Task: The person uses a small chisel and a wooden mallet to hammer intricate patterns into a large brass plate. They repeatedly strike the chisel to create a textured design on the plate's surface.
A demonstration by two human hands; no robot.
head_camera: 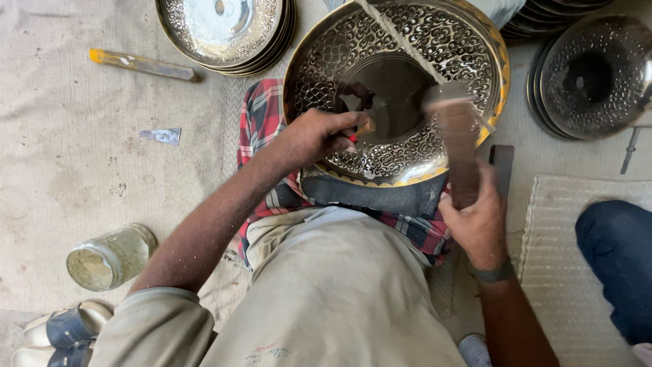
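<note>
A: Head view, item one: engraved brass plate [397, 88], tilted on my lap, directly under my left fingertips.

B: Hands?

A: Left hand [319, 136] pinches a small chisel [367, 126] against the plate's inner rim; right hand [479, 221] grips a wooden mallet [458, 146], raised beside it.

B: Step?

A: Chasing, I judge; the next blow needs a steady chisel. Pattern dense, centre plain.

Gleaming metal on the big engraved plate [401, 88], mirror-smooth at its centre, rough with chased pattern toward the brass-yellow rim. The right hand [479, 221] grips a dull brown wooden mallet [456, 146], matt and worn. Under the plate, soft checked cloth [261, 129], red and faded. The glass jar [112, 257] looks dusty, cloudy. The floor mat [81, 156] is coarse, woven, gritty.
</note>
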